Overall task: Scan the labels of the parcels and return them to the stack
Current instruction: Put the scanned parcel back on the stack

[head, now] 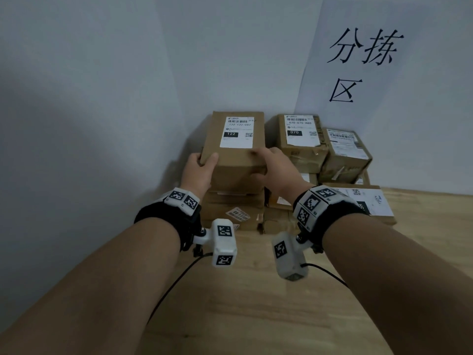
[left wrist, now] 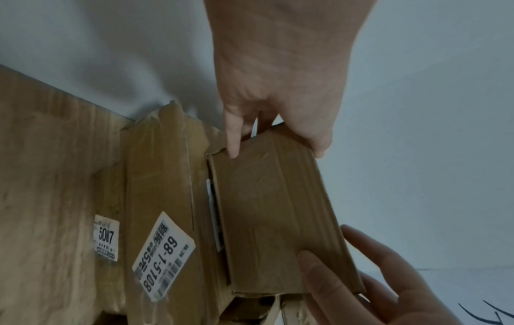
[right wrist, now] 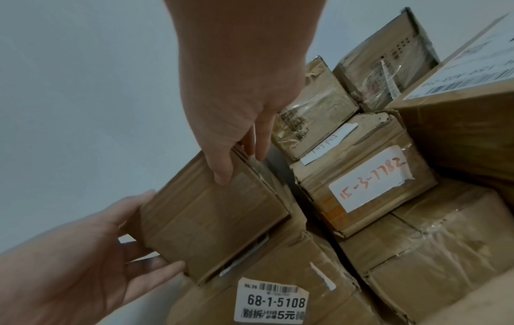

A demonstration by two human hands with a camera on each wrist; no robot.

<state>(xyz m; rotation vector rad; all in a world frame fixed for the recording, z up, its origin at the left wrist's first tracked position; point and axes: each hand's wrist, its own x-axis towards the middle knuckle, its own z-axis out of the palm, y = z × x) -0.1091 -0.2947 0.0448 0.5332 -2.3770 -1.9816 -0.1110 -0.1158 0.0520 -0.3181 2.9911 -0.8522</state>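
Observation:
The brown parcel (head: 234,152) with a white label marked 122 lies on top of the left stack (head: 234,208) in the corner. My left hand (head: 204,160) grips its near left corner, thumb on top. My right hand (head: 263,155) grips its near right corner. In the left wrist view the left hand (left wrist: 275,145) pinches the parcel (left wrist: 278,220) at its end, and the right hand (left wrist: 361,274) holds the other end. In the right wrist view the right hand's thumb (right wrist: 222,173) lies on the parcel's (right wrist: 211,224) front face. The left hand (right wrist: 155,230) clasps the opposite end.
Under the held parcel sits a box labelled 68-1-5108 (right wrist: 274,303). To the right are a parcel marked 070 (head: 299,131), another labelled box (head: 345,149) and a wide flat box (head: 368,203). A paper sign (head: 384,60) hangs on the wall. Wooden floor (head: 256,316) lies in front.

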